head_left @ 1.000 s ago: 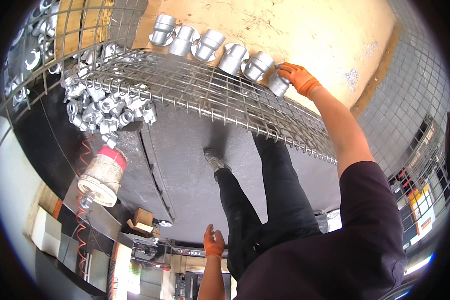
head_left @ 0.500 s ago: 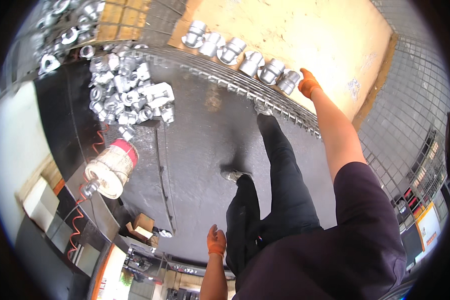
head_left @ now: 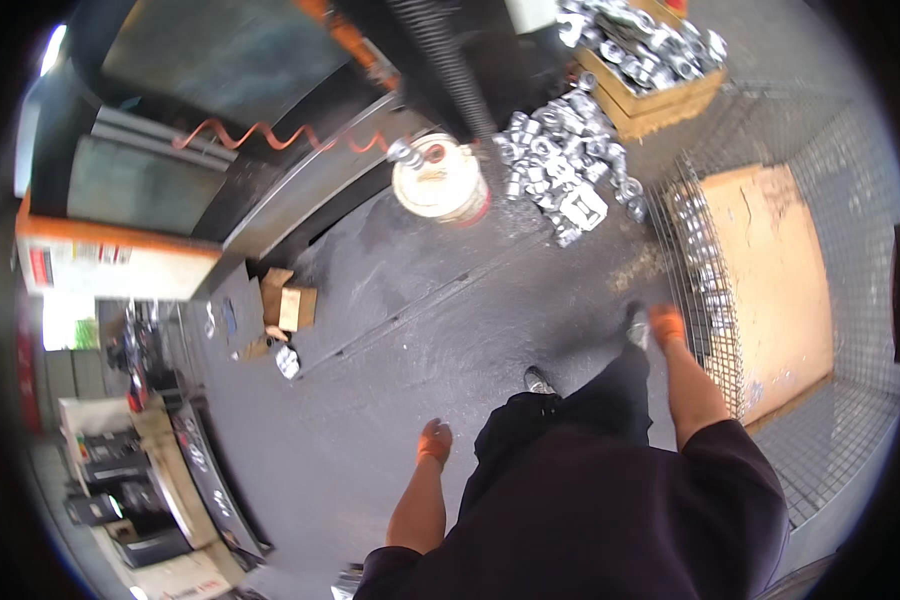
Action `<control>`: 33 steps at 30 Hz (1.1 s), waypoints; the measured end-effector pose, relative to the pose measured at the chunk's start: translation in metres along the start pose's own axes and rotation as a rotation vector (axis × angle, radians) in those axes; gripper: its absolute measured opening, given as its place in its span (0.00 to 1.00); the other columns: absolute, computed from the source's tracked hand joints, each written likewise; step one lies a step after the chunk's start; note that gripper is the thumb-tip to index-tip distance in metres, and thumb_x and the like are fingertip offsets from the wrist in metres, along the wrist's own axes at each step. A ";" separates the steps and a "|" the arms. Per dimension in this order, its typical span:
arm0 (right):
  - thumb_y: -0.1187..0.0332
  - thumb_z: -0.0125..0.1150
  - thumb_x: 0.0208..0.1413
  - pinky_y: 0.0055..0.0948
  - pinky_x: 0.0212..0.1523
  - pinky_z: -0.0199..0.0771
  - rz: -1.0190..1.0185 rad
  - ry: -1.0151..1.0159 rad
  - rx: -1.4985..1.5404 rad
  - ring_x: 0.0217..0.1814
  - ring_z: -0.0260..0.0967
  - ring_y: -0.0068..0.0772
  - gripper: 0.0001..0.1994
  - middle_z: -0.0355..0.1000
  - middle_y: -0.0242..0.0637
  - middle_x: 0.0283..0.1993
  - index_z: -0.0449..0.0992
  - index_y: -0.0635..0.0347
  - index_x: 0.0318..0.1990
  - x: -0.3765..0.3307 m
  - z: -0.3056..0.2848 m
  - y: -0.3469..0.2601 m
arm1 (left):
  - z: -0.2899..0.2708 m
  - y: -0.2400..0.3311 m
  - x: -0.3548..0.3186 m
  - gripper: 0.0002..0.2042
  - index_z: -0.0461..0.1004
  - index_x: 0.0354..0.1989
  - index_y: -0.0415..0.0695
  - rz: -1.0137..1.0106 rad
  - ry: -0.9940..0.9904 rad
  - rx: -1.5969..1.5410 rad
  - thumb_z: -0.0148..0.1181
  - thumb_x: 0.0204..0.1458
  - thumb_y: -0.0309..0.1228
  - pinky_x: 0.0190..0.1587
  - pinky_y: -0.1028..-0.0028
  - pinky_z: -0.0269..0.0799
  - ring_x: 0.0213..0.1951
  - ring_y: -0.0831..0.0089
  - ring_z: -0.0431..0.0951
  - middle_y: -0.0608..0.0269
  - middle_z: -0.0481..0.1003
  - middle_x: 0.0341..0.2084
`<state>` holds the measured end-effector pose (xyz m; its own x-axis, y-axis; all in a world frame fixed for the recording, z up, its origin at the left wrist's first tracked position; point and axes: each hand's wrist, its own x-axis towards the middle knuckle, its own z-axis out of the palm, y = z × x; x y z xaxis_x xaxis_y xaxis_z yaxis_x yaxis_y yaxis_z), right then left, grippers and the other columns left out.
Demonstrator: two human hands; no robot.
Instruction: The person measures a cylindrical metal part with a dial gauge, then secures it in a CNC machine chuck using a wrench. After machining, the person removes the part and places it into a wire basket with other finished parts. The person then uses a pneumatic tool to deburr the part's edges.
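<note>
My left hand (head_left: 434, 441), in an orange glove, hangs over the dark floor with loosely bent fingers apart and nothing seen in it. In a matching glove, my right hand (head_left: 667, 326) is beside the near side of a wire mesh cage (head_left: 732, 372). Blur hides the fingers of that hand, and no part shows in it. Inside the cage, a row of silver metal fittings (head_left: 707, 268) lies along the edge of a tan cardboard sheet (head_left: 778, 285).
A heap of silver metal parts (head_left: 555, 150) lies on the floor ahead, near a wooden crate (head_left: 660, 108) full of similar parts. A white bucket (head_left: 438, 190) stands beside a large machine with an orange coiled hose (head_left: 260, 135). An opened cardboard box (head_left: 296, 308) sits at left.
My view has swung left, bringing the machine and a workbench area into sight. My right hand has drawn back from the row of fittings to outside the cage mesh.
</note>
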<state>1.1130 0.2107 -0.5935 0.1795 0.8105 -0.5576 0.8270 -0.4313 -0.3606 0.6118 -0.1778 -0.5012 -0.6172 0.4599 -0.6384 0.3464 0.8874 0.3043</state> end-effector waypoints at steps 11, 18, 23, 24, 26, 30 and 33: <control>0.40 0.52 0.63 0.41 0.78 0.54 -0.623 -0.265 -0.418 0.79 0.56 0.51 0.40 0.59 0.50 0.77 0.64 0.63 0.73 -0.055 0.140 -0.480 | 0.047 -0.206 0.015 0.25 0.73 0.62 0.39 -0.197 -0.302 0.185 0.50 0.61 0.40 0.65 0.62 0.69 0.64 0.52 0.74 0.41 0.75 0.61; 0.42 0.65 0.55 0.40 0.72 0.66 -0.475 -0.110 -0.236 0.72 0.67 0.52 0.43 0.71 0.54 0.68 0.66 0.64 0.71 0.086 0.220 -0.718 | 0.029 -0.170 -0.048 0.21 0.77 0.55 0.42 -0.397 -0.280 -0.080 0.55 0.58 0.42 0.62 0.59 0.72 0.59 0.50 0.77 0.45 0.78 0.54; 0.44 0.70 0.53 0.42 0.71 0.68 -0.420 0.044 -0.422 0.74 0.65 0.49 0.43 0.69 0.49 0.71 0.66 0.58 0.72 0.163 0.268 -0.839 | -0.064 -0.029 0.008 0.24 0.76 0.59 0.40 -0.882 -0.290 -0.473 0.56 0.58 0.42 0.59 0.69 0.70 0.54 0.67 0.77 0.54 0.80 0.49; 0.44 0.70 0.53 0.42 0.71 0.68 -0.368 -0.031 -0.488 0.74 0.65 0.49 0.42 0.68 0.49 0.71 0.66 0.58 0.71 0.177 0.276 -0.844 | -0.068 -0.033 0.006 0.26 0.74 0.61 0.40 -0.946 -0.162 -0.587 0.56 0.59 0.43 0.60 0.69 0.70 0.56 0.67 0.77 0.53 0.79 0.52; 0.43 0.68 0.54 0.43 0.71 0.68 -0.339 -0.042 -0.522 0.74 0.66 0.49 0.41 0.69 0.49 0.71 0.69 0.59 0.70 0.231 0.307 -0.828 | -0.086 -0.033 0.012 0.26 0.72 0.65 0.43 -0.952 -0.072 -0.607 0.56 0.63 0.44 0.62 0.66 0.70 0.59 0.63 0.76 0.51 0.78 0.56; 0.47 0.68 0.54 0.43 0.70 0.68 -0.425 -0.075 -0.373 0.70 0.68 0.55 0.37 0.71 0.57 0.67 0.72 0.67 0.64 0.231 0.303 -0.847 | -0.145 0.023 0.113 0.27 0.68 0.67 0.39 -0.734 -0.103 -0.471 0.52 0.66 0.43 0.66 0.67 0.68 0.63 0.61 0.74 0.51 0.76 0.61; 0.54 0.69 0.56 0.40 0.66 0.72 -0.516 -0.286 -0.019 0.64 0.74 0.51 0.30 0.77 0.50 0.60 0.75 0.66 0.61 0.152 0.263 -0.836 | -0.131 0.004 0.157 0.23 0.65 0.68 0.35 -0.458 0.114 -0.682 0.51 0.69 0.35 0.69 0.62 0.66 0.66 0.56 0.71 0.46 0.72 0.64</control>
<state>0.3086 0.5904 -0.5733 -0.3970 0.7736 -0.4939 0.7792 -0.0003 -0.6268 0.4235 -0.0971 -0.5077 -0.6737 0.0162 -0.7388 -0.4385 0.7960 0.4173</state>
